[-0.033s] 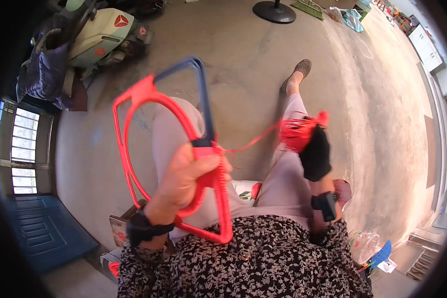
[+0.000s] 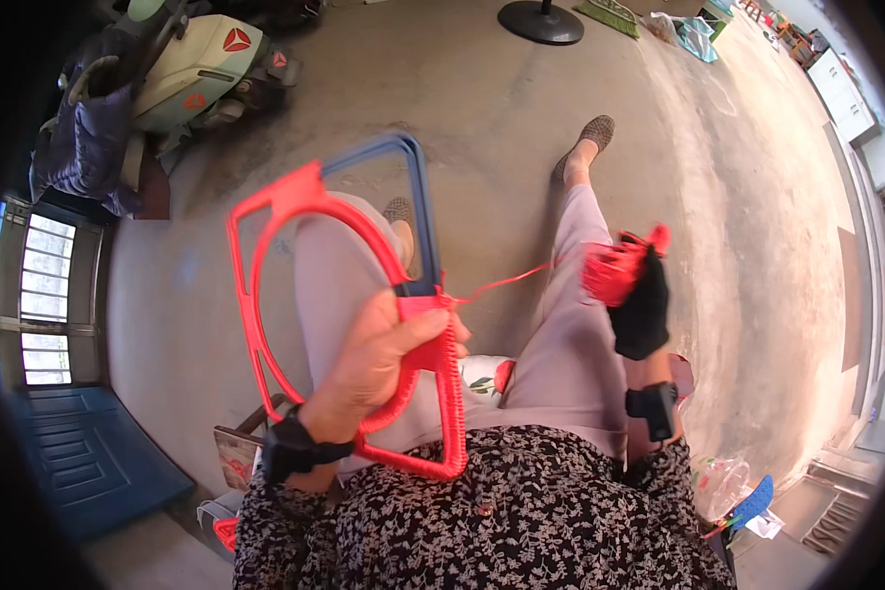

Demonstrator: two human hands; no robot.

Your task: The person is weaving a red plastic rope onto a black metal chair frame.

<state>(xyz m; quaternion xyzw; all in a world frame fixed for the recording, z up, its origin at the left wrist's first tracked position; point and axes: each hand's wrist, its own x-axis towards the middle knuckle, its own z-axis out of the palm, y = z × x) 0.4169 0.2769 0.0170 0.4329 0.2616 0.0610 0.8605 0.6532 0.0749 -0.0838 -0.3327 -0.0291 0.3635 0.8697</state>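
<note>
My left hand [image 2: 372,346], bare, grips a flat frame [image 2: 293,190] with an outer border and a large ring inside it. Most of the frame is red, and its lower right side is tightly wrapped in red strand. One upper corner section [image 2: 429,221] is bare dark blue. From the wrapped edge beside my left fingers, a thin red strand [image 2: 506,282] runs across to a loose red bundle [image 2: 612,273]. My right hand [image 2: 641,317], in a black glove, is closed on that bundle above my right thigh. The frame is tilted over my left thigh.
A pale scooter [image 2: 199,74] stands at the far left, near a blue panelled door [image 2: 88,457]. Far ahead are a round black stand base [image 2: 541,24] and a green broom head [image 2: 608,15]. A clear plastic bag [image 2: 720,484] lies at my right side.
My right hand has moved right with the red bundle. The frame in my left hand has shifted slightly down and to the right.
</note>
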